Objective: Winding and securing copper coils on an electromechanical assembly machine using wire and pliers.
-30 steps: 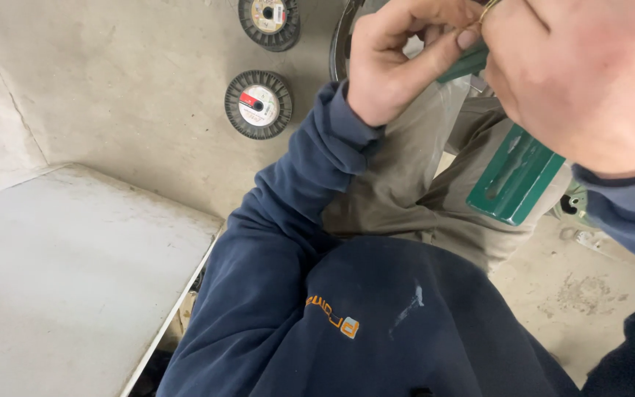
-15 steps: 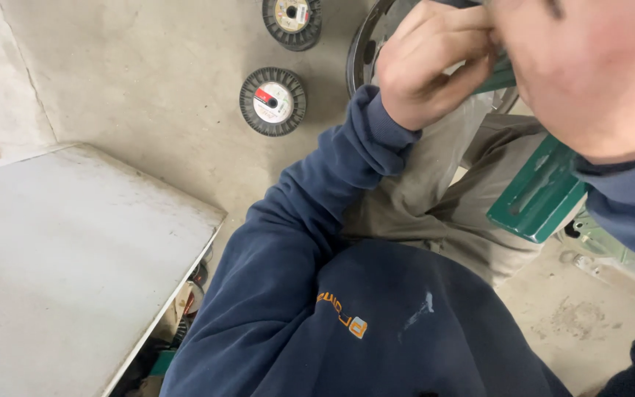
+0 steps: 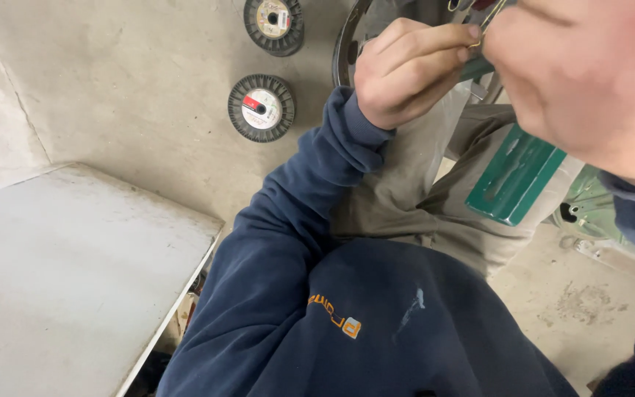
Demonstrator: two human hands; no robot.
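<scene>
At the top right of the frame, the left hand point(image 3: 406, 70) and right hand point(image 3: 582, 81) pinch a small brass-coloured metal clip point(image 3: 488, 20) between closed fingertips, seemingly mid-fitting, and the next move calls for steady fine finger control.

My left hand point(image 3: 406, 70) and right hand point(image 3: 582, 81) work close together at the top of the view, hemmed in below by a green metal bar point(image 3: 516, 176) across my lap and a curved metal rim point(image 3: 347, 51) behind. Open concrete floor point(image 3: 134, 88) lies to the left, broken by two wire spools point(image 3: 262, 107) and a pale tabletop point(image 3: 60, 272).
</scene>
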